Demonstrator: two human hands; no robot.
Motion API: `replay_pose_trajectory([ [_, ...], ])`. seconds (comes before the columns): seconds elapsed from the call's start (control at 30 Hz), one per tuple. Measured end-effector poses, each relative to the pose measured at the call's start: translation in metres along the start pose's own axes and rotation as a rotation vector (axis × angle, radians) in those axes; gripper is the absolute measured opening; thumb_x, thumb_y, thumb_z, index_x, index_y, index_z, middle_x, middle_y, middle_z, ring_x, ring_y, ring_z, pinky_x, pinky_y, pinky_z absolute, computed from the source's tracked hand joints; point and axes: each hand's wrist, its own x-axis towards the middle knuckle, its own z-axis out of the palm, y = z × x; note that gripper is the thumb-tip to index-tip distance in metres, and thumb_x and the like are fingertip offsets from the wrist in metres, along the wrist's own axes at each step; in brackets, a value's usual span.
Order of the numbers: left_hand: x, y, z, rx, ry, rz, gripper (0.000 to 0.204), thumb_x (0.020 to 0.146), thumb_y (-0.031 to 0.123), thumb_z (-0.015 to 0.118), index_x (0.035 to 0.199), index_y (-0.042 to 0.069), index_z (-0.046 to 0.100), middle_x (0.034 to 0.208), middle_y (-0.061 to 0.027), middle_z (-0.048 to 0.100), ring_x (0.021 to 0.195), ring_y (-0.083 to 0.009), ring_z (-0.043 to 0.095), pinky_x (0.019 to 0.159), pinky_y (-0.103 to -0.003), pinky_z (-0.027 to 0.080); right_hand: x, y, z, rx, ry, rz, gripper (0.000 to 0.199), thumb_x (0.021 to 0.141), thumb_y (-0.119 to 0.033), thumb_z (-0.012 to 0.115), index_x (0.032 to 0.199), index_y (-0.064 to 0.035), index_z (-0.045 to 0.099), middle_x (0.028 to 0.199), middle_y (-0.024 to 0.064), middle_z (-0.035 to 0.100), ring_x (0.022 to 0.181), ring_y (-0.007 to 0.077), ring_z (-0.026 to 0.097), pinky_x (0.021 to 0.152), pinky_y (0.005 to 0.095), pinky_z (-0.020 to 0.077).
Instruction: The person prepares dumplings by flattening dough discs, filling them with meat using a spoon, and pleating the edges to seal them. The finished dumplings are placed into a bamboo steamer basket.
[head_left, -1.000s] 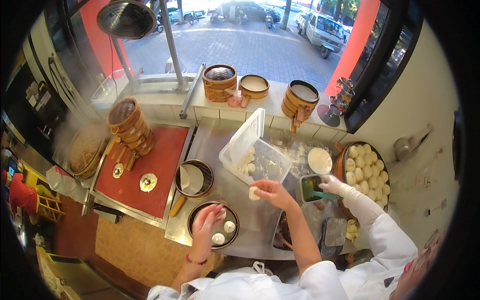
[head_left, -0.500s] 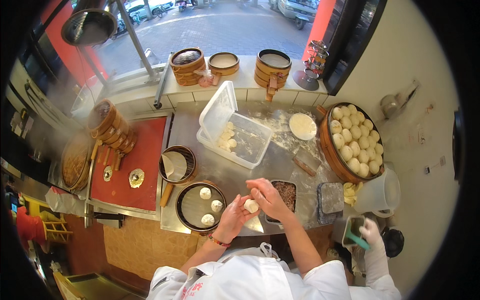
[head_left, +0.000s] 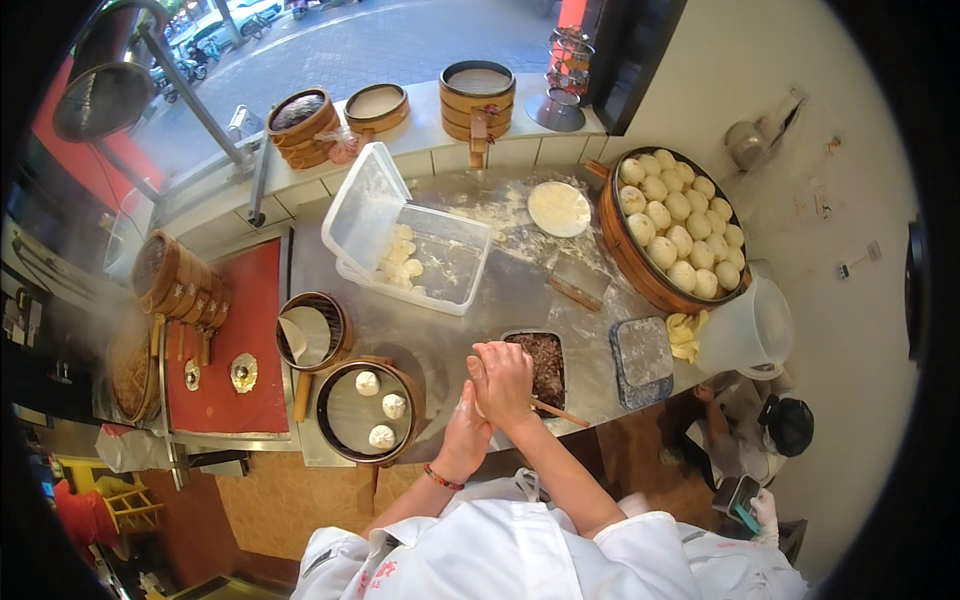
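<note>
My left hand (head_left: 466,437) and my right hand (head_left: 503,383) are pressed palm to palm above the near edge of the steel table. The small dough ball that lay in my left palm a moment ago is hidden between them. Left of my hands, a round bamboo steamer (head_left: 413,410) holds three pleated buns (head_left: 394,405) on a pale liner. Just beyond my right hand stands a metal tray of dark minced filling (head_left: 545,366), with a thin wooden stick (head_left: 561,412) at its near edge. An open plastic box (head_left: 470,262) farther off contains small dough pieces (head_left: 402,262).
A large steamer (head_left: 622,245) full of buns stands far right, near a plastic jug (head_left: 750,325) and grey scale (head_left: 643,355). A flour dish (head_left: 560,209) and wooden-handled scraper (head_left: 577,285) lie mid-table. A red griddle surface (head_left: 235,340) is left. Co-workers crowd the lower right, one black-capped (head_left: 787,425).
My right hand has closed over my left palm, covering the dough ball. My view has shifted, so the table sits farther left. The black-capped co-worker shows more at right.
</note>
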Motion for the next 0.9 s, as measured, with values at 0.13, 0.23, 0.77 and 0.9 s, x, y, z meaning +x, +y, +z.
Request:
replay_pose_trajectory([
  [0.13, 0.002, -0.011, -0.019, 0.207, -0.051, -0.055, 0.037, 0.105, 0.024, 0.053, 0.134, 0.001, 0.050, 0.129, -0.0122, 0.062, 0.116, -0.0225, 0.062, 0.102, -0.039, 0.050, -0.030, 0.029, -0.041, 0.940, 0.045, 0.355, 0.038, 0.098, -0.036, 0.057, 0.116, -0.0038, 0.065, 0.111, 0.0121, 0.064, 0.101, 0.0302, 0.059, 0.088, 0.0428, 0.0463],
  [0.23, -0.003, -0.004, -0.029, 0.187, -0.018, -0.046, 0.034, 0.103, 0.017, 0.055, 0.130, -0.002, 0.051, 0.126, -0.0207, 0.062, 0.113, -0.0300, 0.065, 0.096, -0.040, 0.055, -0.065, 0.067, -0.093, 0.110, -0.083, 0.237, 0.029, 0.090, -0.025, 0.067, 0.110, -0.0035, 0.064, 0.107, 0.0125, 0.063, 0.097, 0.0302, 0.060, 0.084, 0.0443, 0.0480],
  [0.77, 0.009, -0.031, -0.060, 0.354, 0.098, -0.221, 0.024, 0.099, 0.013, 0.058, 0.120, 0.001, 0.059, 0.113, -0.0125, 0.067, 0.097, -0.0206, 0.068, 0.086, -0.034, 0.056, -0.102, 0.074, -0.053, -0.275, -0.462, 0.139, 0.044, 0.085, -0.005, 0.059, 0.129, -0.0084, 0.055, 0.086, 0.0134, 0.060, 0.069, 0.0310, 0.067, 0.057, 0.0419, 0.0539],
  [0.9, 0.013, -0.036, -0.061, 0.325, 0.132, -0.239, 0.024, 0.100, 0.013, 0.056, 0.121, 0.001, 0.058, 0.110, -0.0124, 0.068, 0.097, -0.0209, 0.068, 0.087, -0.034, 0.055, -0.111, 0.066, -0.089, -0.207, -0.352, 0.195, 0.051, 0.086, -0.007, 0.061, 0.136, -0.0120, 0.054, 0.085, 0.0119, 0.058, 0.067, 0.0313, 0.065, 0.058, 0.0422, 0.0534],
])
